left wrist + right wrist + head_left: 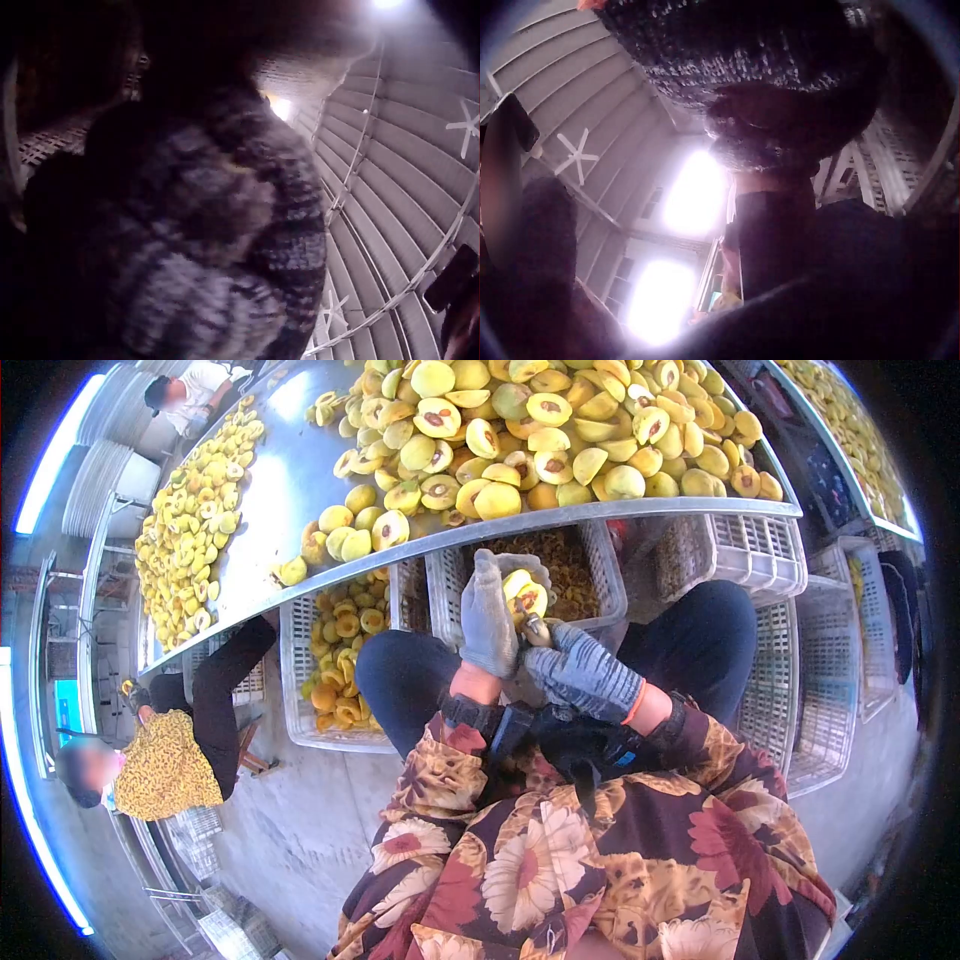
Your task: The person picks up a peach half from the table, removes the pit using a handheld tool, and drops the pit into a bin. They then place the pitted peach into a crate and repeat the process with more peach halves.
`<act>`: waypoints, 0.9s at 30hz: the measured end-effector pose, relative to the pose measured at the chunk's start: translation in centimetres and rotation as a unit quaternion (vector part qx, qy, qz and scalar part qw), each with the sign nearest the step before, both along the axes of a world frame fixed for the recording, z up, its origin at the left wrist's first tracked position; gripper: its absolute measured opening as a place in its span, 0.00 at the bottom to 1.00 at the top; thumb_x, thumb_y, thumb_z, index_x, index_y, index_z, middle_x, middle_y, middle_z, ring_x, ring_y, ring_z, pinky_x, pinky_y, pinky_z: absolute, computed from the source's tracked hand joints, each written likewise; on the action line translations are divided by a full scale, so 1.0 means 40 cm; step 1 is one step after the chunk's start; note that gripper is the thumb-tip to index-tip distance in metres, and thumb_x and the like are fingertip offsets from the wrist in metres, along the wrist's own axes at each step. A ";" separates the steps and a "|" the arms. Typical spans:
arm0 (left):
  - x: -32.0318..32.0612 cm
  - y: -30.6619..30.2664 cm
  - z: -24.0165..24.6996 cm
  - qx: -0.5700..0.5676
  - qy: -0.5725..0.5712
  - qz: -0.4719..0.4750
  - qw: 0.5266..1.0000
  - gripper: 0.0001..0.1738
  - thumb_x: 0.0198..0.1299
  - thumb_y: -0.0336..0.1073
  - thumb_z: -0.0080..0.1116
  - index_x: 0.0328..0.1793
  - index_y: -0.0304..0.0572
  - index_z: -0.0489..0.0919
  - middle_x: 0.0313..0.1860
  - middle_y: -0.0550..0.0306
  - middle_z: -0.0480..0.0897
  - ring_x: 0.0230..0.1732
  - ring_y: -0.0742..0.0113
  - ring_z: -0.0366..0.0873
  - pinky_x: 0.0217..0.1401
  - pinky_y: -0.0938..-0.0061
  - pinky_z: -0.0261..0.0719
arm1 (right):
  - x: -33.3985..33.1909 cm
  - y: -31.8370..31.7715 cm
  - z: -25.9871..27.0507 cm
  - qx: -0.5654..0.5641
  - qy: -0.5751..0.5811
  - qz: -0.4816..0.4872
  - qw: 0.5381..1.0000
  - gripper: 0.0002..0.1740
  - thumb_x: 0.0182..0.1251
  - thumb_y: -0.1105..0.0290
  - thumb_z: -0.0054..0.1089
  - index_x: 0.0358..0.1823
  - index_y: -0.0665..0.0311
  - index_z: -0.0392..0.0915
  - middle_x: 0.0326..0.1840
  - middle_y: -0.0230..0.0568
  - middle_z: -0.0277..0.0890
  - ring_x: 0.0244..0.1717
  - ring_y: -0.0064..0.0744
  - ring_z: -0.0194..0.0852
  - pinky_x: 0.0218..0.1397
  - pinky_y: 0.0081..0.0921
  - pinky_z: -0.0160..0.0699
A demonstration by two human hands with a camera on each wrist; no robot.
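Observation:
In the head view the left hand [487, 622], in a grey glove, holds a halved yellow fruit [525, 594] with a dark pit area, its fingers pointing up beside the fruit. The right hand [585, 668], in a striped knitted glove, is curled round a small tool [537, 630] whose end meets the lower edge of the fruit. Both hands are close together above the wearer's lap. The left wrist view shows a blurred knitted glove [202, 247]; in the right wrist view a dark glove [757, 82] covers the top, its grip hidden.
A metal table [460, 538] piled with halved fruits [500, 500] stands ahead. Below it are a crate [612, 575] of small brown pieces and a crate [290, 700] of fruit halves. Stacked crates [770, 690] stand right; a seated person [165, 760] is at left.

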State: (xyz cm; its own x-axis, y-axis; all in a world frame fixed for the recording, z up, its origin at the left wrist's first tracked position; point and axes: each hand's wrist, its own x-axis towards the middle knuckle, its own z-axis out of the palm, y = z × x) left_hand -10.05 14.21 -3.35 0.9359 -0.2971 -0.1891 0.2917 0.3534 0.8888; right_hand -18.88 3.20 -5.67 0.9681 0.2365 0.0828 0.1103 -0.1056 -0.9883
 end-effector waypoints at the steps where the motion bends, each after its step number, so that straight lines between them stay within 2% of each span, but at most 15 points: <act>1: -0.003 0.000 -0.001 -0.004 -0.017 0.005 1.000 0.33 0.72 0.60 0.34 0.42 0.36 0.79 0.33 0.54 0.82 0.32 0.67 0.80 0.38 0.75 0.80 | -0.004 0.005 0.036 0.109 0.105 -0.016 0.988 0.09 0.67 0.70 0.53 0.47 0.63 0.73 0.30 0.28 0.71 0.29 0.20 0.70 0.28 0.18 0.70; 3: -0.004 -0.001 0.004 -0.015 -0.038 0.012 0.999 0.33 0.72 0.60 0.34 0.44 0.36 0.78 0.35 0.54 0.81 0.35 0.68 0.79 0.41 0.76 0.79 | 0.001 -0.002 0.134 0.199 0.333 -0.031 0.921 0.10 0.65 0.71 0.52 0.47 0.64 0.72 0.31 0.32 0.73 0.29 0.24 0.73 0.31 0.21 0.74; 6: -0.005 -0.006 0.019 -0.036 -0.046 0.010 0.998 0.34 0.71 0.61 0.34 0.49 0.36 0.77 0.40 0.55 0.81 0.41 0.69 0.78 0.47 0.77 0.77 | 0.007 -0.011 0.119 0.263 0.313 -0.029 0.912 0.12 0.67 0.68 0.52 0.49 0.63 0.72 0.29 0.29 0.73 0.26 0.18 0.71 0.26 0.19 0.71; 7: -0.010 0.000 0.021 -0.015 -0.065 0.016 0.998 0.31 0.71 0.59 0.37 0.50 0.36 0.77 0.40 0.56 0.81 0.42 0.70 0.77 0.48 0.78 0.76 | 0.008 -0.017 0.122 0.243 0.303 -0.046 0.920 0.13 0.66 0.68 0.53 0.49 0.65 0.71 0.29 0.31 0.73 0.26 0.19 0.70 0.27 0.20 0.71; 10: -0.025 0.041 0.020 0.073 -0.094 0.007 0.993 0.22 0.70 0.49 0.46 0.52 0.36 0.77 0.42 0.60 0.80 0.43 0.74 0.76 0.49 0.80 0.75 | 0.016 -0.040 0.104 0.117 0.287 -0.077 0.948 0.14 0.64 0.67 0.54 0.48 0.66 0.72 0.29 0.33 0.74 0.27 0.19 0.71 0.28 0.21 0.72; 11: -0.028 0.056 0.017 0.120 -0.083 -0.012 0.989 0.19 0.69 0.45 0.49 0.51 0.36 0.77 0.42 0.61 0.80 0.43 0.76 0.75 0.48 0.80 0.75 | 0.023 -0.039 0.080 0.050 0.258 -0.096 0.960 0.15 0.63 0.66 0.55 0.47 0.68 0.72 0.29 0.41 0.76 0.27 0.31 0.75 0.31 0.29 0.75; 12: -0.034 0.064 0.015 0.167 -0.070 -0.028 0.983 0.15 0.68 0.41 0.53 0.51 0.36 0.77 0.41 0.62 0.80 0.42 0.77 0.75 0.47 0.81 0.74 | 0.027 -0.038 0.035 0.013 0.193 -0.109 0.975 0.15 0.62 0.66 0.55 0.46 0.69 0.72 0.29 0.44 0.76 0.28 0.37 0.76 0.32 0.32 0.75; 13: -0.044 0.063 0.029 0.168 -0.054 -0.027 0.984 0.12 0.64 0.33 0.58 0.51 0.36 0.77 0.42 0.64 0.80 0.41 0.80 0.74 0.44 0.82 0.74 | 0.030 -0.037 -0.016 -0.025 0.126 -0.119 0.985 0.16 0.62 0.66 0.55 0.46 0.69 0.72 0.29 0.48 0.76 0.28 0.43 0.77 0.33 0.35 0.76; 14: -0.046 0.062 0.029 0.180 -0.059 -0.022 0.982 0.13 0.64 0.34 0.58 0.51 0.35 0.77 0.42 0.64 0.80 0.41 0.80 0.73 0.44 0.82 0.73 | 0.033 -0.037 -0.030 -0.062 0.059 -0.126 0.988 0.16 0.61 0.66 0.56 0.45 0.70 0.72 0.29 0.51 0.77 0.29 0.49 0.77 0.34 0.38 0.76; 15: -0.047 0.061 0.029 0.193 -0.064 -0.016 0.979 0.13 0.64 0.35 0.58 0.51 0.35 0.77 0.42 0.63 0.80 0.40 0.80 0.73 0.44 0.82 0.73 | 0.035 -0.043 -0.037 -0.112 0.005 -0.127 0.986 0.18 0.60 0.65 0.57 0.46 0.71 0.70 0.31 0.59 0.77 0.33 0.60 0.77 0.37 0.44 0.76; 18: -0.040 0.060 0.029 0.263 -0.096 -0.007 0.960 0.13 0.63 0.35 0.58 0.49 0.34 0.78 0.39 0.63 0.80 0.38 0.80 0.73 0.42 0.82 0.72 | 0.036 -0.052 0.027 -0.271 0.024 -0.139 0.952 0.20 0.59 0.65 0.59 0.47 0.70 0.69 0.32 0.59 0.78 0.35 0.59 0.79 0.38 0.45 0.77; 21: -0.044 0.044 0.026 0.294 -0.122 0.013 0.948 0.11 0.62 0.34 0.58 0.47 0.35 0.78 0.37 0.62 0.79 0.35 0.80 0.72 0.38 0.82 0.72 | 0.036 -0.054 0.084 -0.359 0.057 -0.136 0.921 0.21 0.58 0.64 0.60 0.48 0.70 0.69 0.32 0.58 0.78 0.36 0.57 0.80 0.38 0.45 0.78; 25: -0.041 0.025 0.028 0.285 -0.118 0.026 0.951 0.10 0.62 0.33 0.58 0.45 0.35 0.78 0.35 0.62 0.79 0.33 0.79 0.72 0.36 0.82 0.72 | 0.045 -0.061 0.100 -0.430 0.043 -0.134 0.892 0.18 0.59 0.67 0.56 0.48 0.69 0.70 0.34 0.56 0.79 0.35 0.55 0.81 0.37 0.43 0.79; 27: -0.034 0.018 0.020 0.289 -0.133 0.043 0.947 0.09 0.61 0.33 0.59 0.41 0.34 0.78 0.31 0.62 0.79 0.29 0.80 0.72 0.31 0.82 0.72 | 0.056 -0.068 0.089 -0.446 0.014 -0.144 0.883 0.14 0.61 0.69 0.53 0.47 0.67 0.70 0.34 0.54 0.79 0.34 0.54 0.81 0.37 0.43 0.79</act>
State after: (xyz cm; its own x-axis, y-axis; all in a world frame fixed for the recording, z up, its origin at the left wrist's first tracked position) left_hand -11.39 14.92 -2.57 0.9894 -0.1361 -0.0500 0.0218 -0.2014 0.9793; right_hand -16.66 0.50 -2.10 0.9974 -0.0609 -0.0381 -0.0718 -0.8630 -0.5000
